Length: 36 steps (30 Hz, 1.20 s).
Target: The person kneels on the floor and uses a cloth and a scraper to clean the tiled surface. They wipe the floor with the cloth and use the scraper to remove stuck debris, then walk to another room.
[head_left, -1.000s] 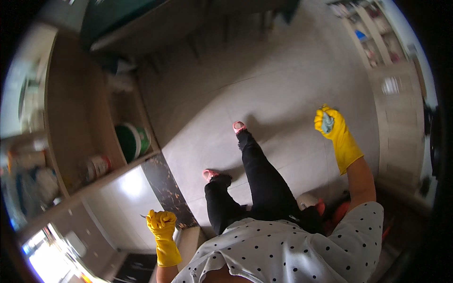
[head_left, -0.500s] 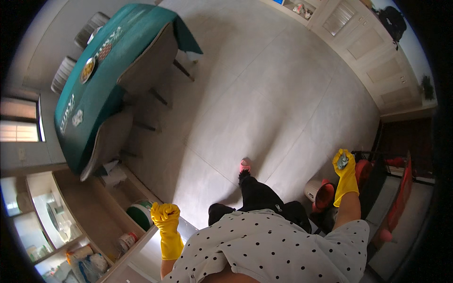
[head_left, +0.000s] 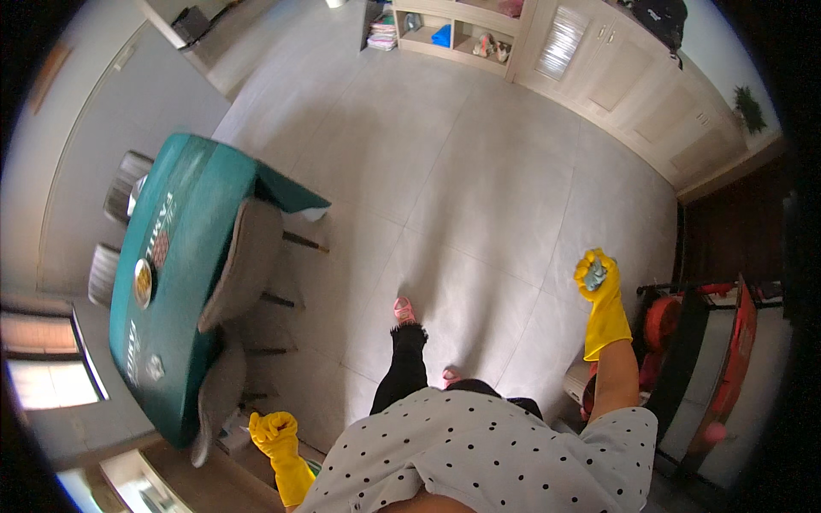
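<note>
Both my hands wear yellow rubber gloves. My right hand [head_left: 600, 278] is raised out to the right, its fingers closed round a crumpled grey-blue cloth [head_left: 595, 274]. My left hand [head_left: 278, 436] is low on the left, fingers curled into a fist near the dining chair [head_left: 224, 389]; whatever is inside it, if anything, is hidden. Neither hand touches furniture that I can make out. My pink shoe [head_left: 404, 309] is on the floor ahead of me.
On the left is a dining table with a green cloth [head_left: 190, 192], a bowl of food [head_left: 143, 282] and grey chairs. Pale cabinets [head_left: 611, 85] and open shelves [head_left: 419, 36] line the far side. A black and red rack [head_left: 727, 359] stands close on my right.
I have stepped forward, and the table and cabinets have shifted in view. The open shelves at the back show more. Both hands stay closed, the right still on the cloth.
</note>
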Available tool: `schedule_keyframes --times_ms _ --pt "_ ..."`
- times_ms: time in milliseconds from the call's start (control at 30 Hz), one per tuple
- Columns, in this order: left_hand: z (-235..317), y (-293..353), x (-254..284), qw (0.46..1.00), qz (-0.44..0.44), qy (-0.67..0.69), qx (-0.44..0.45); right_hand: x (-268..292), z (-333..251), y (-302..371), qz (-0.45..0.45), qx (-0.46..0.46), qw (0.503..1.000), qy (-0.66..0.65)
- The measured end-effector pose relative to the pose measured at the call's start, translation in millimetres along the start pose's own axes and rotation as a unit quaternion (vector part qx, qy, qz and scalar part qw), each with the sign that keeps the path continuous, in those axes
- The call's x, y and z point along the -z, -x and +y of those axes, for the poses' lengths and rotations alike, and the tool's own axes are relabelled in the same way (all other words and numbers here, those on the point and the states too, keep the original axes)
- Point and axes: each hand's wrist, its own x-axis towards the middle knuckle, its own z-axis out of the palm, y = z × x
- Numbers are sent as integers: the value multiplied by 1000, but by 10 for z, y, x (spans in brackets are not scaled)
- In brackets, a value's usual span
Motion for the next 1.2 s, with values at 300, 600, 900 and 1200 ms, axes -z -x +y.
schedule_keyframes --times_ms 300,600,900,1200 --pt "-1371 -2840 -1458 936 -228 -179 197 628 -257 445 294 284 897 -166" --pt "-2743 -4756 -2302 269 -332 -849 -310 649 -1230 -792 383 383 798 -265" --pt "-3276 -5735 -2753 313 -144 -886 -310 -1862 -2551 -6038 53 123 982 -136" --pt "-3052 -7791 -3219 993 -37 -80 -75 -4169 -1849 -8574 -119 -56 978 -163"
